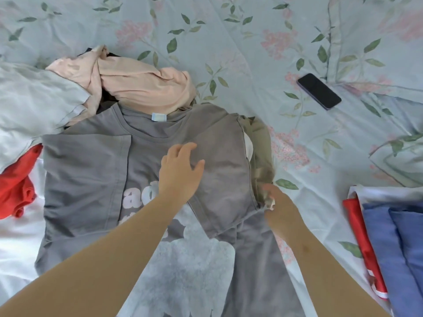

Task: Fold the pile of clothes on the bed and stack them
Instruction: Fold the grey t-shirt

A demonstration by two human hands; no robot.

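A grey T-shirt (91, 175) with a pale print lies face up on the bed, both sleeves folded inward over its chest. My left hand (179, 170) rests flat on the folded right sleeve, fingers spread. My right hand (278, 203) pinches the shirt's right edge at the fold. Behind the shirt sits the unfolded pile: a peach garment (142, 85), an olive piece (261, 143) poking out at the right, and a red garment (17, 184) at the left. A folded stack (393, 236) of blue and red clothes lies at the right edge.
A black phone (318, 90) lies screen up on the floral bedsheet (251, 42) at the back right. A pale pillow (29, 104) sits at the left. White sheet (16, 243) shows at the lower left.
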